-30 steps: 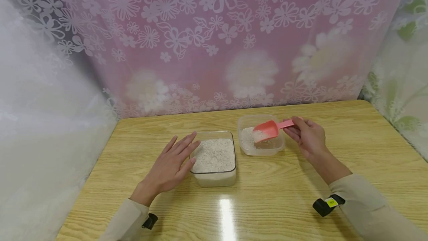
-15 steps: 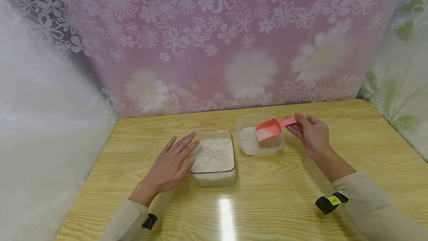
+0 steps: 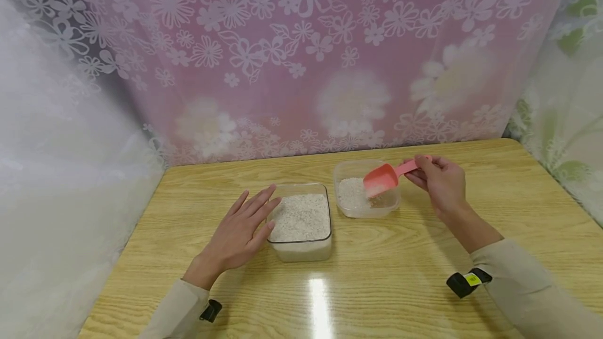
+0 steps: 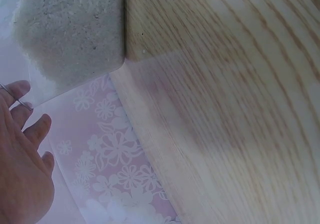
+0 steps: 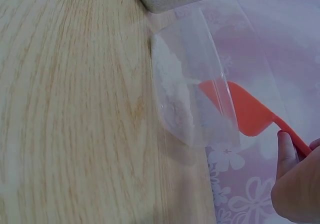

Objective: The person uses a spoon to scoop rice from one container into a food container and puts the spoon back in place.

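The right hand [image 3: 443,184] grasps the handle of the pink scoop [image 3: 380,176], pinching it between thumb and fingers; the end of the handle projects past the thumb. The scoop is above the right part of the tub [image 3: 367,215], with the handle rising toward the right and the lip tilted down to the left. A small amount of rice lies at the lip. A layer of rice [image 3: 350,192] covers the left part of the tub floor; only scattered grains show at the right.

The left hand [image 3: 240,237] is released: its fingers are extended and spread, with the fingertips at the left rim of the glass box [image 3: 305,251]. Whether they press on the rim cannot be told. The box stands left of the tub, just beside it and slightly nearer. White grain fills most of its depth, with a few dark specks on the surface.

Both containers stand upright on the wood-grain desk [image 3: 400,286]. A pink floral curtain [image 3: 264,56] hangs along the far edge. A black strap [image 3: 464,282] with a yellow label is at the right sleeve [image 3: 532,281].
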`<move>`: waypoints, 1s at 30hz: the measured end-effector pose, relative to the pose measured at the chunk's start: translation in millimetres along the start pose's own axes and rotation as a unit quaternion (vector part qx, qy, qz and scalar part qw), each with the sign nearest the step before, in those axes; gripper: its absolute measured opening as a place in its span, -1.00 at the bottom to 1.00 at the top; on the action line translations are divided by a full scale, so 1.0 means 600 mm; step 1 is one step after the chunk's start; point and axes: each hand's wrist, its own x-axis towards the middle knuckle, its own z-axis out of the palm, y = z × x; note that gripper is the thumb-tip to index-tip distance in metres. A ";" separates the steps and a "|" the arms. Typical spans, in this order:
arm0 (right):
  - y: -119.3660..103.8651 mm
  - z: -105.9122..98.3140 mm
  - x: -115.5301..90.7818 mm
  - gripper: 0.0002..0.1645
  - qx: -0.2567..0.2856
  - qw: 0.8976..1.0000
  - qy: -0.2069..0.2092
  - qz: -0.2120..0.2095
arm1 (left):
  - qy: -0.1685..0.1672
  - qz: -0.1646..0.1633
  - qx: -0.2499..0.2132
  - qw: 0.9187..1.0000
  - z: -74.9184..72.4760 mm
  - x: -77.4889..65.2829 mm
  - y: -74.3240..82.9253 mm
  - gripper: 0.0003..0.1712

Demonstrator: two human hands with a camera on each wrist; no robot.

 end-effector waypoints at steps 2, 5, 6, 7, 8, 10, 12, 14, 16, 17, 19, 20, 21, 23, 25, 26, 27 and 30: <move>-0.004 0.001 0.001 -0.61 -0.016 1.000 0.003 -0.007 | 0.000 0.000 0.000 1.000 0.000 0.000 0.000 -0.40; -0.009 0.002 0.001 -0.59 -0.038 0.999 0.003 -0.026 | 0.000 0.000 -0.002 1.000 0.000 0.001 0.000 -0.40; -0.010 0.003 0.002 -0.58 -0.048 0.998 0.002 -0.033 | 0.000 0.000 -0.002 1.000 0.000 0.001 0.001 -0.40; -0.010 0.003 0.002 -0.57 -0.056 0.998 0.001 -0.041 | 0.001 0.001 -0.002 1.000 0.000 0.001 0.001 -0.40; -0.011 0.003 0.002 -0.56 -0.068 0.997 0.001 -0.048 | 0.001 0.001 -0.001 1.000 0.000 0.001 0.001 -0.40; -0.012 0.005 0.001 -0.55 -0.087 0.994 -0.002 -0.061 | 0.001 0.001 0.000 1.000 0.000 0.001 0.001 -0.40; -0.012 0.006 0.000 -0.53 -0.109 0.991 -0.005 -0.075 | 0.001 0.002 0.000 1.000 -0.001 0.001 0.001 -0.40; -0.013 0.007 -0.002 -0.54 -0.127 0.987 -0.011 -0.093 | 0.001 0.002 0.000 1.000 -0.001 0.002 0.001 -0.40; -0.014 0.009 -0.006 -0.55 -0.148 0.982 -0.017 -0.112 | 0.000 0.003 -0.001 1.000 -0.001 0.003 0.001 -0.40; -0.014 0.011 -0.007 -0.56 -0.157 0.980 -0.021 -0.122 | 0.000 0.003 -0.001 1.000 -0.001 0.003 0.001 -0.40; -0.016 0.014 -0.010 -0.59 -0.176 0.974 -0.027 -0.140 | -0.001 0.002 -0.001 1.000 -0.002 0.003 0.002 -0.40; -0.017 0.015 -0.012 -0.60 -0.188 0.970 -0.028 -0.149 | -0.001 0.002 0.000 1.000 -0.002 0.003 0.002 -0.40; -0.017 0.017 -0.014 -0.62 -0.198 0.967 -0.029 -0.156 | -0.002 0.002 0.000 1.000 -0.002 0.003 0.002 -0.40; -0.019 0.020 -0.018 -0.63 -0.218 0.961 -0.031 -0.169 | -0.003 0.002 0.001 1.000 -0.002 0.002 0.003 -0.40; -0.020 0.021 -0.022 -0.65 -0.241 0.953 -0.031 -0.181 | -0.004 0.001 0.001 1.000 -0.002 0.001 0.002 -0.40; -0.020 0.022 -0.024 -0.65 -0.252 0.949 -0.031 -0.186 | -0.004 0.001 0.000 1.000 -0.002 0.001 0.002 -0.41; -0.021 0.023 -0.025 -0.64 -0.262 0.945 -0.032 -0.190 | -0.004 0.001 0.001 1.000 -0.002 0.001 0.002 -0.41; -0.022 0.023 -0.027 -0.65 -0.286 0.937 -0.030 -0.200 | -0.004 0.000 0.001 1.000 -0.001 0.001 0.002 -0.40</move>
